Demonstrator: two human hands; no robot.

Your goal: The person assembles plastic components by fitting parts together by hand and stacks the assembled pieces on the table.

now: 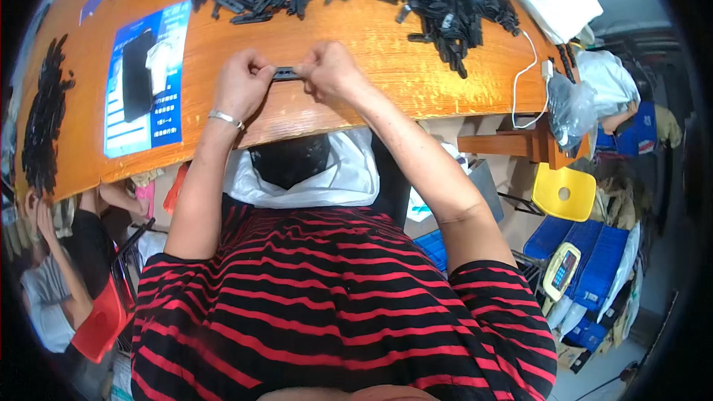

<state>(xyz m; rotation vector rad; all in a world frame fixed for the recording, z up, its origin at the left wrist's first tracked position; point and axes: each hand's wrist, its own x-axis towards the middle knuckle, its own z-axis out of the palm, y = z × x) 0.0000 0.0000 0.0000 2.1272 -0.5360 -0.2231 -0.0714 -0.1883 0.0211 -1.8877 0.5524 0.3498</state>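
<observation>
Near the front edge of the wooden table, both hands pinch a small black plastic strip (285, 73) from its two ends. My left hand (243, 83) closes thumb and fingers on its left end, and a silver bracelet (226, 118) circles that wrist. At the right end my right hand (328, 72) grips it with curled fingers. The strip's exact kind is too small to tell. Beyond the hands, a large heap of similar black plastic pieces (453, 7) spreads along the far side of the table.
A blue and white printed sheet (168, 67) with a dark strip on it lies left. More black pieces (46, 115) line the far left, where another person (56, 282) sits. A white-lined bag (356, 171) hangs open below the table edge; a white cable (515, 96) dangles right.
</observation>
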